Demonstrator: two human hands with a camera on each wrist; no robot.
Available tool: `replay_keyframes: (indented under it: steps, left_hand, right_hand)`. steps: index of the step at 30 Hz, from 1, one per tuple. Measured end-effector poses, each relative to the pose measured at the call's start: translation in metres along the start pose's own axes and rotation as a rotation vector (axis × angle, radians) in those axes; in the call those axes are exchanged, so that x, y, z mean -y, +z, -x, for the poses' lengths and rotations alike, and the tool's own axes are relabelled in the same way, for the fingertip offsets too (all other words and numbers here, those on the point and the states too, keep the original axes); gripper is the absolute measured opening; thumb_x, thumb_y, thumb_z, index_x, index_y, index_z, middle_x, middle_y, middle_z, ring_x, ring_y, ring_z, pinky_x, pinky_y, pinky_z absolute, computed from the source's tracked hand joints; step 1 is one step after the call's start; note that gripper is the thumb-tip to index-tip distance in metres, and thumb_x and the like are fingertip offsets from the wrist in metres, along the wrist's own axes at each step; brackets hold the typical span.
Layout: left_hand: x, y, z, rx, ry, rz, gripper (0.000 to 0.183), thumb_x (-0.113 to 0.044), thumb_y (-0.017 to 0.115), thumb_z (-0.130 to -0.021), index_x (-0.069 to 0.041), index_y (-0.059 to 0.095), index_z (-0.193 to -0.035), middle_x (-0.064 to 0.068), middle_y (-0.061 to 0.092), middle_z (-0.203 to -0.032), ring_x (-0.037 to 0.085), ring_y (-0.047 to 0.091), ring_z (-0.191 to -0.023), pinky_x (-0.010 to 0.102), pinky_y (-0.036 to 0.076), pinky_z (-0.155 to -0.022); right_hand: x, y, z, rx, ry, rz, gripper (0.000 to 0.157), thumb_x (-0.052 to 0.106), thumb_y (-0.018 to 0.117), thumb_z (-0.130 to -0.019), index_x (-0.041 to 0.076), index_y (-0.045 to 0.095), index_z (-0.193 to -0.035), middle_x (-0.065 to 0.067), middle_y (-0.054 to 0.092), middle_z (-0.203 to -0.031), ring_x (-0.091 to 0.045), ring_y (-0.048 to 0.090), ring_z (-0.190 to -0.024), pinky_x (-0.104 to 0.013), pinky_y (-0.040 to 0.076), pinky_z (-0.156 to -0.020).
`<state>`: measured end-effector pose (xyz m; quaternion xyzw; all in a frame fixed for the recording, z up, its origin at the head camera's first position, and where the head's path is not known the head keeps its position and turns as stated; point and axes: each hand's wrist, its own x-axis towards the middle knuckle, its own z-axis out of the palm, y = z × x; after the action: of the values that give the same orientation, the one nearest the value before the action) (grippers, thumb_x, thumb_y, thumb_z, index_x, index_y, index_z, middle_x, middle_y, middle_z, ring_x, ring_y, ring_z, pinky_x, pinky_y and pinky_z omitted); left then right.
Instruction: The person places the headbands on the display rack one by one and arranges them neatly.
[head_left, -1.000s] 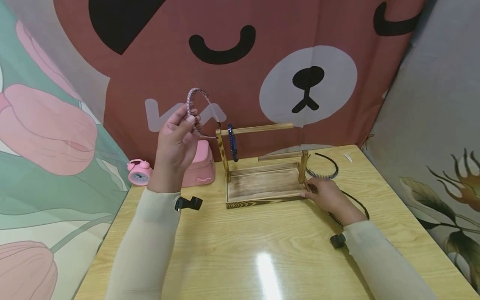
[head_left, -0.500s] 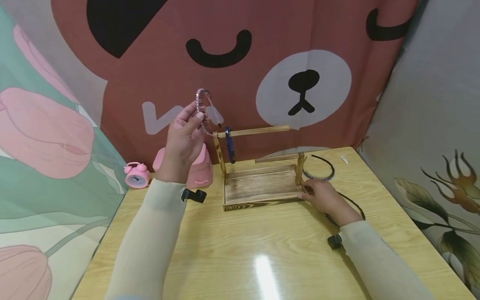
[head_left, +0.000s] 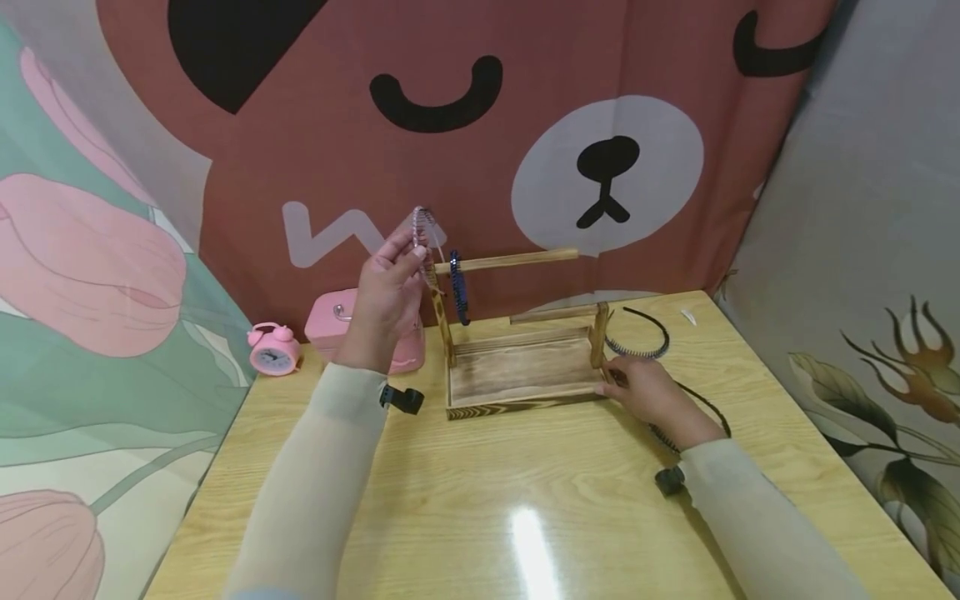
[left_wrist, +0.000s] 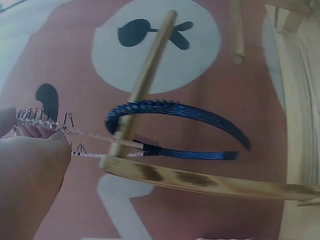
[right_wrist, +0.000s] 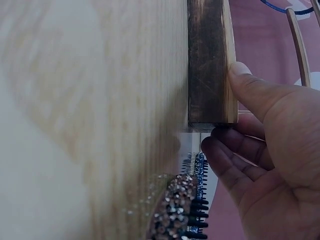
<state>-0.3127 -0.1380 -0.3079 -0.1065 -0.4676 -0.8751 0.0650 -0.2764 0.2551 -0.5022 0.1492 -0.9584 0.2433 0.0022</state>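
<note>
In the head view my left hand [head_left: 386, 287] pinches a pale pink, toothed headband [head_left: 417, 227] between thumb and fingers, at the left end of a wooden rack's [head_left: 525, 408] upper rail. The left wrist view shows the headband's two dark-tipped ends [left_wrist: 151, 148] overlapping the rail; whether they touch it I cannot tell. A shiny blue headband [left_wrist: 200, 115] hangs on that rail. At the rack's right front corner my right hand [head_left: 648, 396] grips the tray, thumb over the rim [right_wrist: 234, 95] and fingers curled at its end. Some of those fingertips are partly hidden.
A dark blue toothed headband [head_left: 663, 333] lies right of the rack. Another, with a black band [head_left: 708, 402], is partly hidden by the right hand; sparkly stones [right_wrist: 175, 210] show up close. A pink alarm clock [head_left: 273, 350] and pink case [head_left: 326, 321] stand left.
My left hand has moved right and lower, carrying the pink headband from left of the rack to the upper rail's end. The right hand stays on the tray corner.
</note>
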Motion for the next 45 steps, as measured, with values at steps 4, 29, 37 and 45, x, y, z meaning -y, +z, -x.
replay_keyframes:
  steps: [4, 29, 37, 45]
  left_hand:
    - [0.009, -0.007, -0.002, -0.046, -0.033, -0.013, 0.026, 0.010, 0.056, -0.107, -0.008, 0.073, -0.115, 0.004, 0.071, -0.113, 0.015, 0.062, -0.107, 0.023, 0.055, -0.092]
    - [0.052, -0.028, 0.006, -0.138, -0.119, -0.164, 0.043, 0.004, 0.065, -0.106, 0.005, 0.060, -0.149, 0.000, 0.066, -0.115, 0.011, 0.060, -0.111, 0.019, 0.055, -0.101]
    - [0.062, -0.034, 0.007, -0.138, -0.125, -0.172, 0.028, 0.007, 0.065, -0.105, -0.003, 0.070, -0.131, -0.001, 0.064, -0.111, 0.011, 0.059, -0.107, 0.016, 0.054, -0.089]
    - [0.067, -0.032, 0.008, -0.127, -0.105, -0.168, 0.024, 0.010, 0.065, -0.103, -0.004, 0.071, -0.121, -0.002, 0.068, -0.102, 0.010, 0.061, -0.098, 0.017, 0.053, -0.081]
  right_hand:
    - [0.000, 0.001, -0.001, -0.002, -0.011, -0.002, 0.049, 0.034, 0.077, -0.105, -0.002, 0.070, -0.138, -0.016, 0.075, -0.118, -0.032, 0.071, -0.104, -0.053, 0.061, -0.087]
    - [-0.001, 0.002, -0.002, -0.015, 0.000, 0.004, 0.043, 0.035, 0.076, -0.105, 0.002, 0.073, -0.133, -0.013, 0.074, -0.113, -0.029, 0.070, -0.100, -0.052, 0.060, -0.084]
    - [-0.001, 0.001, 0.001, -0.001, 0.018, 0.002, 0.049, 0.036, 0.075, -0.105, 0.001, 0.071, -0.138, -0.015, 0.074, -0.118, -0.032, 0.071, -0.106, -0.054, 0.061, -0.087]
    - [-0.001, 0.001, 0.000, -0.012, 0.003, 0.002, 0.046, 0.035, 0.076, -0.105, 0.001, 0.072, -0.136, -0.014, 0.074, -0.115, -0.029, 0.071, -0.102, -0.052, 0.060, -0.085]
